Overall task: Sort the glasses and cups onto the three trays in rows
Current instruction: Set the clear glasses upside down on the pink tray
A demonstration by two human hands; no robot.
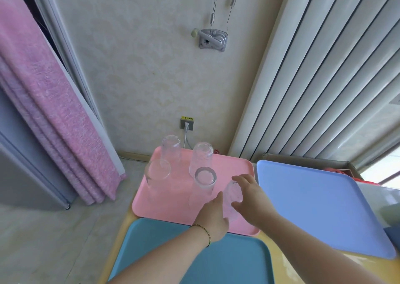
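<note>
- Four glasses [205, 177] stand on the pink tray [234, 164].
- Our right hand [252, 199] curls round a fifth glass [233, 195] over that tray.
- Our left hand [213, 215] lies against its left side; grip unclear.

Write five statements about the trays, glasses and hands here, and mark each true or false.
1. Four glasses stand upright on the pink tray. True.
2. The light blue tray holds two cups. False: nothing shows on it.
3. The left hand and right hand both hold a tilted glass over the pink tray. True.
4. The bracelet is on the right wrist. False: it is on the left wrist.
5. The teal tray lies farthest from the person. False: it is the nearest.
</note>
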